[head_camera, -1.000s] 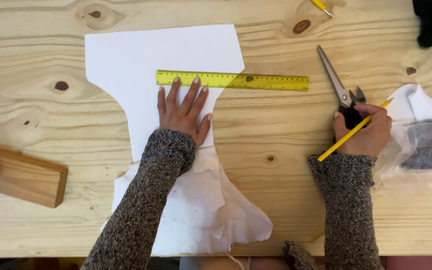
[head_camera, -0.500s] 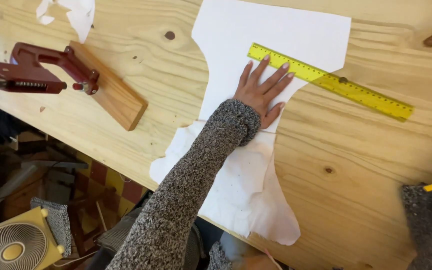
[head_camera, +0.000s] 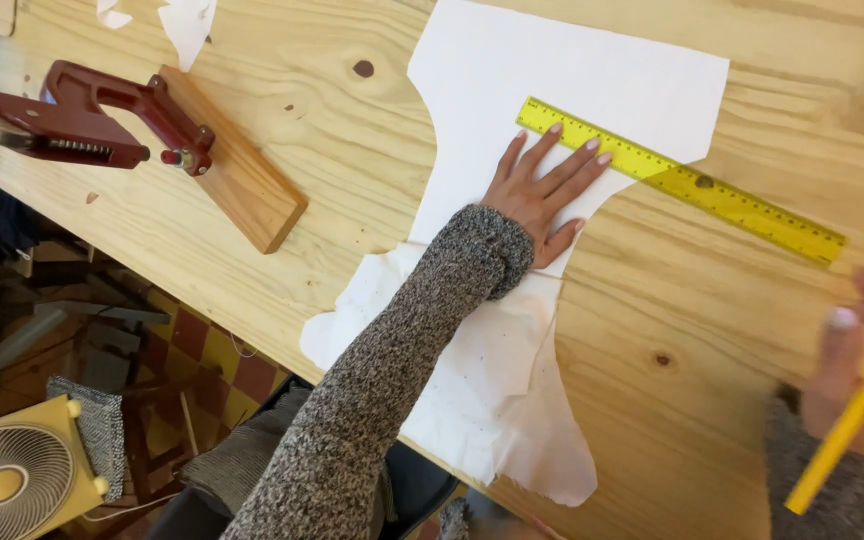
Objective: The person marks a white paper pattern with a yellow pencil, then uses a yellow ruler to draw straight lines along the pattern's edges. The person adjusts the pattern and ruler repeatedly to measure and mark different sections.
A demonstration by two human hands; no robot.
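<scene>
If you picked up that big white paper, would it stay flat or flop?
The white paper would probably flop: it is thin, and its lower part looks crinkled. It seems light and may slide, since the left hand presses it onto the table.

My desk (head_camera: 352,110) is a broad slab of pale pine, its grain running lengthwise and marked with dark knots (head_camera: 363,68). It fills most of what I see, lit evenly by soft light with hardly any shadow. Past its near edge, down to my left, the floor (head_camera: 217,365) shows checked tiles in dull red and yellow. A cream-yellow fan (head_camera: 12,480) with a round grille stands down there, a speckled grey cloth (head_camera: 102,425) lying just beside it. Dark wooden bars (head_camera: 22,330) of some furniture cross the shadowed space under the desk.
</scene>
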